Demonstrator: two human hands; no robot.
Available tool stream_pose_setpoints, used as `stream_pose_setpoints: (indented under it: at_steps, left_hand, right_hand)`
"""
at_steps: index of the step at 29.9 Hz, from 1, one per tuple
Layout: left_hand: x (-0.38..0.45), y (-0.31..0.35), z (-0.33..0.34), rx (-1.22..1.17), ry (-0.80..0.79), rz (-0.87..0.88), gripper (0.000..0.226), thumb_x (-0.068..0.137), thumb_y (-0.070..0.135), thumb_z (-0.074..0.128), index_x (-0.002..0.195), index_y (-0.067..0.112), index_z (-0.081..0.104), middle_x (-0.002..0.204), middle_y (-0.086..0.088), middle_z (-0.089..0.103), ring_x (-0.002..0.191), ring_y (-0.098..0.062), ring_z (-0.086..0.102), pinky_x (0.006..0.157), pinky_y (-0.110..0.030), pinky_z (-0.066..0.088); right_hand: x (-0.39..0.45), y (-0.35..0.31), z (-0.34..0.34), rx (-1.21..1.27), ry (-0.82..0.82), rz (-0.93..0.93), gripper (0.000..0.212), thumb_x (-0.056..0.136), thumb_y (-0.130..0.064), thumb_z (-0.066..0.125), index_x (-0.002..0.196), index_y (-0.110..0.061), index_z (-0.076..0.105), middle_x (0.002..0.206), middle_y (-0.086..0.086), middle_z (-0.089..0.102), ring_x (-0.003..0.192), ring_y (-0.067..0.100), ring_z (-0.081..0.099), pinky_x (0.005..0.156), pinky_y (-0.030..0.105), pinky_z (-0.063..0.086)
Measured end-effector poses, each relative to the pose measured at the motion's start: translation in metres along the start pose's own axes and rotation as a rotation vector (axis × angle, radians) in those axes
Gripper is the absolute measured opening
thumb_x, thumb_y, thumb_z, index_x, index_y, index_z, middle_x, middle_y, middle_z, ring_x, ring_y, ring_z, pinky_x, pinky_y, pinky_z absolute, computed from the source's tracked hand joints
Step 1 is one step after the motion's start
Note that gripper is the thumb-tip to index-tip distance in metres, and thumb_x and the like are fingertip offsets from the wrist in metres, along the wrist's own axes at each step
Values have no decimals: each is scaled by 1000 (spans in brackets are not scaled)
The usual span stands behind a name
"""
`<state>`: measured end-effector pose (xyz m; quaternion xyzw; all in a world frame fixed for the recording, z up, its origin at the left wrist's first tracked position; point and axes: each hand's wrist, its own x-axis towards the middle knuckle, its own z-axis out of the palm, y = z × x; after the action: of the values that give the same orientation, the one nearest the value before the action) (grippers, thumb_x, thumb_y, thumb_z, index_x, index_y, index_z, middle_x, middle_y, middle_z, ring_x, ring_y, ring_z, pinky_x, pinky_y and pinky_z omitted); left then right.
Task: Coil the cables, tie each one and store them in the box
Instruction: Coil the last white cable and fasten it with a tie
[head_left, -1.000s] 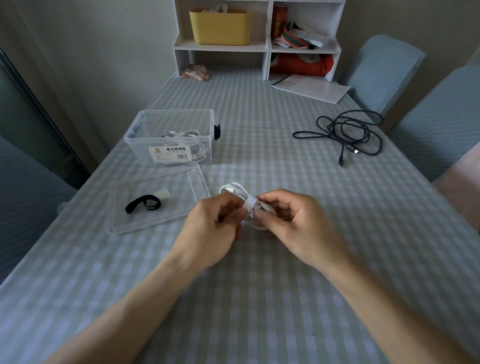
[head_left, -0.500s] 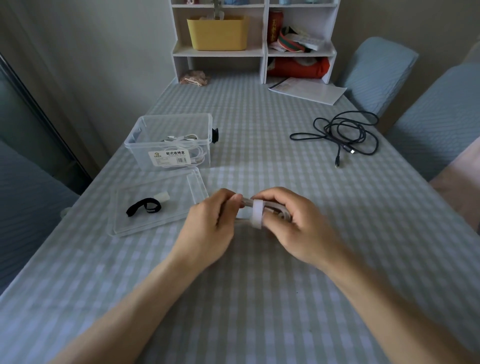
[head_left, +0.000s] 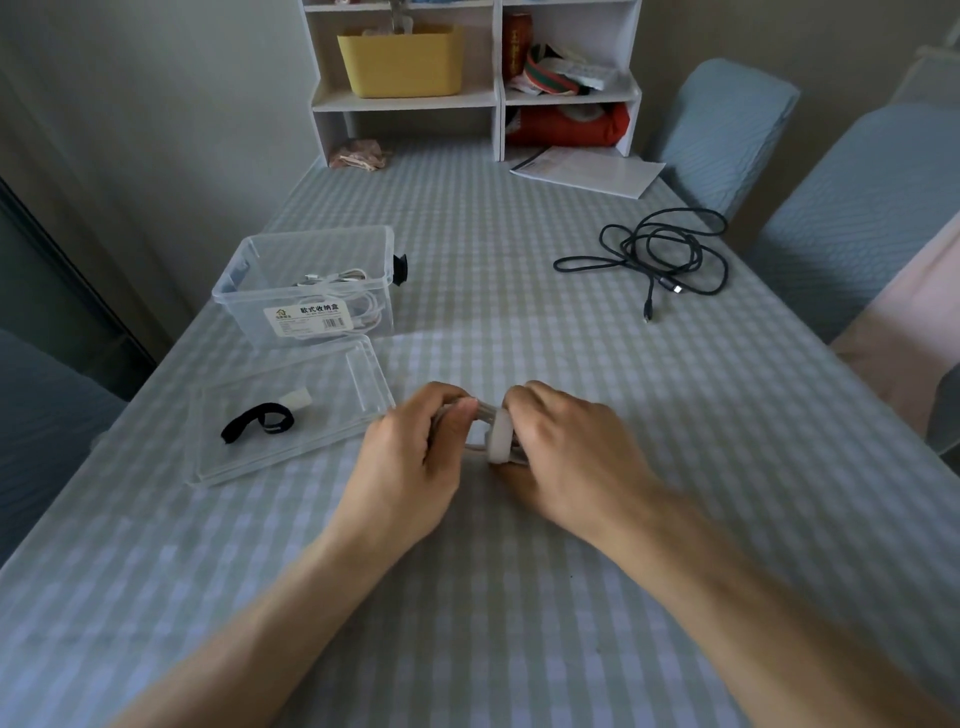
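Since earlier, white strap (head_left: 500, 435) wraps fuller round coiled white cable (head_left: 480, 415); left hand (head_left: 410, 457), right hand (head_left: 566, 457) grip it; light, springy, hold at strap.

Home dining rm. Checked tablecloth (head_left: 519, 291) on table, fabric-covered chairs (head_left: 727, 135) at 1-2 o'clock. White desktop shelf (head_left: 467, 101) at 12 w/ yellow bin (head_left: 400, 65), misc household clutter.

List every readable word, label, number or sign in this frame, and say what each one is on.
"歐式收纳盒", first character uncertain: heading on the white sticker on the front of the clear box.
Sticker's small print and barcode digits: too small to read.
Red can on the shelf: gold vertical characters, blurred.
Paper sheet by the shelf: no legible print.
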<state>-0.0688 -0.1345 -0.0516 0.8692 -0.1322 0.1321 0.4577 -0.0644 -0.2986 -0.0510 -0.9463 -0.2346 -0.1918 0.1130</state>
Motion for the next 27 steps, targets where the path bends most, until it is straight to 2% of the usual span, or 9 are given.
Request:
stream_pose_setpoints:
  at_steps: [4, 8, 10, 13, 15, 17, 20, 25, 27]
  left_hand:
    - [1, 0, 3, 5, -15, -6, 18, 100, 21, 53, 91, 13, 67, 57, 21, 56, 51, -5, 52, 49, -12, 33]
    - [2, -2, 2, -24, -32, -70, 18, 99, 25, 52, 90, 17, 66, 58, 21, 57, 55, -4, 54, 54, -19, 39]
    - [2, -2, 0, -45, -33, -97, 18, 100, 25, 52, 89, 20, 66, 59, 22, 58, 57, -3, 55, 58, -23, 44]
    - [4, -1, -4, -73, -35, -103, 18, 100, 23, 52, 88, 22, 66, 61, 17, 61, 56, -2, 56, 55, -18, 42]
    - [3, 1, -6, -119, -54, -86, 20, 101, 21, 51, 86, 21, 65, 58, 9, 60, 50, -3, 51, 51, -15, 37]
    - [1, 3, -6, -170, -80, -75, 22, 102, 19, 49, 84, 18, 63, 54, 10, 57, 47, -3, 49, 48, -16, 36]
    - [-1, 4, -6, -159, -89, -49, 21, 102, 19, 48, 86, 15, 63, 53, 11, 57, 46, -4, 51, 48, -14, 35]
    - [0, 5, -4, -192, -47, -72, 21, 101, 22, 49, 88, 17, 64, 53, 6, 58, 45, -2, 51, 47, -14, 36]
    - [0, 5, -4, -208, -53, -82, 21, 102, 22, 48, 88, 15, 64, 51, 7, 57, 43, -2, 50, 46, -14, 36]
  right_hand:
    - [1, -4, 6, 23, 9, 10, 32, 67, -22, 80, 78, -12, 52, 68, 1, 54, 50, 19, 51, 46, 25, 23]
    - [3, -2, 3, 131, -79, 47, 30, 80, -26, 69, 86, -19, 41, 78, -7, 45, 60, 15, 40, 50, 29, 27]
    - [1, 1, 0, 280, -139, 74, 30, 81, -35, 66, 99, -21, 46, 90, -10, 52, 71, 13, 51, 59, 32, 41]
    - [1, 2, -6, 502, -182, 99, 57, 81, -55, 64, 129, -29, 48, 116, -16, 59, 96, 4, 60, 77, 25, 51]
    - [3, 0, -8, 682, -186, 121, 43, 89, -51, 62, 123, -25, 58, 106, -12, 67, 91, 5, 65, 75, 27, 53]
    - [6, 1, -11, 795, -174, 188, 23, 94, -39, 64, 106, -21, 68, 88, -6, 72, 79, 9, 67, 72, 37, 54]
    - [8, 5, -15, 922, -216, 301, 15, 91, -32, 69, 88, -18, 72, 77, -1, 73, 67, 13, 65, 71, 39, 52]
    - [8, 11, -20, 1101, -279, 405, 14, 91, -26, 69, 83, -14, 70, 72, -3, 72, 64, 1, 62, 64, 16, 46]
    - [7, 13, -19, 1125, -289, 417, 15, 91, -29, 70, 85, -15, 70, 70, -6, 69, 65, 0, 62, 66, 17, 47]
